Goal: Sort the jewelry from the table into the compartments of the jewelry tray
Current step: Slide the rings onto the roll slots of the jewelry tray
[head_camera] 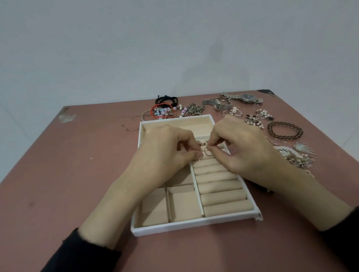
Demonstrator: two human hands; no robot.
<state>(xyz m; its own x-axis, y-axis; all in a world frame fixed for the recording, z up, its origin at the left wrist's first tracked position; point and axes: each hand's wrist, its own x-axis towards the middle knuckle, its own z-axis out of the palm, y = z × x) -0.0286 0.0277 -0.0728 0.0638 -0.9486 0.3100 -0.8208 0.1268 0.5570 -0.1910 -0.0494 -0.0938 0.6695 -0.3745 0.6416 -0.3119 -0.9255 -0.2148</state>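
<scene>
Where left hand [166,149] meets right hand [242,147], both pinch a thin ring [208,153].

**Tray mid-bench, loose pieces behind and to the right**

I see the jewelry tray [193,225] at the middle of the bench [71,186]. In it, the ring rolls [223,194] fill the right side, square compartments [183,203] the near left, and a long compartment [194,124] the far end. The left hand [166,149] and right hand [243,150] meet over the far rolls, a ring [207,153] between their fingertips. Behind the tray lies a heap of bracelets [165,109], with a watch [249,98] to its right. A beaded bracelet [285,131] lies right of the tray.
</scene>
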